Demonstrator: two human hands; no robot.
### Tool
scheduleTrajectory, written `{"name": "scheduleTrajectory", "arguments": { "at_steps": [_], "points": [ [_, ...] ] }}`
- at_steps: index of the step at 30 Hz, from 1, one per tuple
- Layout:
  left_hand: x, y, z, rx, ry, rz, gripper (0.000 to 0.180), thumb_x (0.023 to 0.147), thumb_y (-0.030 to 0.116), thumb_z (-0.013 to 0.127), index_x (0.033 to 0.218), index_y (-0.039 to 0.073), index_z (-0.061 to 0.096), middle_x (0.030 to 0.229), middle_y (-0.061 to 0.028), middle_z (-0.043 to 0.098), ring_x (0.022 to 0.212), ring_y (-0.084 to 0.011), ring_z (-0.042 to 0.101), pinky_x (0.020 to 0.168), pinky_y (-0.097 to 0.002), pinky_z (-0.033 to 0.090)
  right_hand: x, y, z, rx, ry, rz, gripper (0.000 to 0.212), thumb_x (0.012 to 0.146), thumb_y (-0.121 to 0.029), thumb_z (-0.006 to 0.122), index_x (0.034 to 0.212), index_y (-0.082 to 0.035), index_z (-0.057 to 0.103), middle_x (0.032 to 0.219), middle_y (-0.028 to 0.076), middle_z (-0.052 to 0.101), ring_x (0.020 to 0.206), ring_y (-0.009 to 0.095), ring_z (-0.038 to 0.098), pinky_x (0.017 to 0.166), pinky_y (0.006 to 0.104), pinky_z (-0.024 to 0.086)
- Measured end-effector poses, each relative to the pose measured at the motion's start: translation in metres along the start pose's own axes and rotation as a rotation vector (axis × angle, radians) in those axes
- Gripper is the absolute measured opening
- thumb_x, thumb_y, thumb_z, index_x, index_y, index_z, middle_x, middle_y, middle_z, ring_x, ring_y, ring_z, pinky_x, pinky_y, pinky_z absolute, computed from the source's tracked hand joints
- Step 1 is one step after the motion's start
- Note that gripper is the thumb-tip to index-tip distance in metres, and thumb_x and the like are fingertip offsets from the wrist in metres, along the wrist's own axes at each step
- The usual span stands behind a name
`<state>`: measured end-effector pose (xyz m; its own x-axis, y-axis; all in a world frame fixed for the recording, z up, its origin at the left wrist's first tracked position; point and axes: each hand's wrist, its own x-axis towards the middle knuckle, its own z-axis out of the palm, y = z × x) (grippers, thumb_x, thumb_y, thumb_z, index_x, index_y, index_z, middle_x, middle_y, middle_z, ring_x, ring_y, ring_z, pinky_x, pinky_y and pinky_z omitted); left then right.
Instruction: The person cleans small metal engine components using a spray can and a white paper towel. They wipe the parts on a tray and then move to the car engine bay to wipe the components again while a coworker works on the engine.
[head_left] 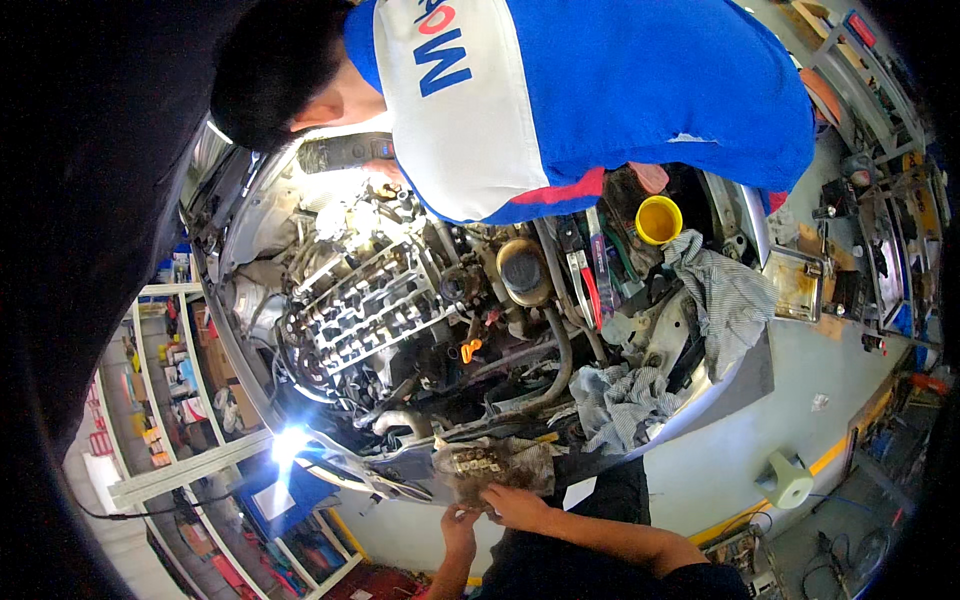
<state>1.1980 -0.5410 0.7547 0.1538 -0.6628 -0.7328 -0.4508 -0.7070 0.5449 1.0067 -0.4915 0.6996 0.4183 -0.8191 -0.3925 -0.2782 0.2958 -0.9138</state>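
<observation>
At the front edge of the engine bay lies a dirty brown cloth [535, 462] with a row of small metal parts [478, 463] on it. My left hand [460, 530] is just below the cloth, its fingertips pinched together. Close beside it, my right hand [515, 508] reaches to the cloth's near edge with its fingers bent. The fingers of both hands meet around a small spot; whatever they grip is too small to identify. Beyond them sits the opened engine [375, 305], its valve gear exposed.
A person in a blue and white shirt [640, 90] leans over the far side. Striped rags [625, 400], a yellow cup [659, 220] and red-handled pliers [588, 290] lie at the right. A bright lamp [290, 442] shines at the left, near shelves [190, 465].
</observation>
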Motion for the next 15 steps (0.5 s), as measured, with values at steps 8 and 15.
{"name": "scheduleTrajectory", "arguments": {
  "at_steps": [8, 15],
  "points": [
    [0.001, 0.019, 0.007, 0.479, -0.056, -0.029, 0.028, 0.092, 0.004, 0.082, 0.108, -0.003, 0.06, 0.101, -0.0163, 0.077, 0.1, -0.0251, 0.075, 0.081, -0.0365, 0.06, -0.006, 0.013, 0.002, 0.061, 0.006, 0.026, 0.063, 0.101, -0.034, 0.073, 0.154, -0.01, 0.05, 0.158, 0.025, 0.051, 0.13, 0.046, 0.064, 0.102, 0.0548, 0.058],
    [0.012, -0.009, -0.007, 0.408, -0.142, 0.165, 0.027, 0.093, 0.005, 0.08, 0.106, 0.003, 0.057, 0.093, -0.0125, 0.075, 0.088, -0.0181, 0.071, 0.075, -0.0353, 0.056, 0.001, 0.012, -0.009, 0.097, -0.002, 0.02, 0.065, 0.1, -0.044, 0.074, 0.154, -0.014, 0.052, 0.154, 0.031, 0.053, 0.117, 0.045, 0.071, 0.095, 0.054, 0.06]
  ]
}}
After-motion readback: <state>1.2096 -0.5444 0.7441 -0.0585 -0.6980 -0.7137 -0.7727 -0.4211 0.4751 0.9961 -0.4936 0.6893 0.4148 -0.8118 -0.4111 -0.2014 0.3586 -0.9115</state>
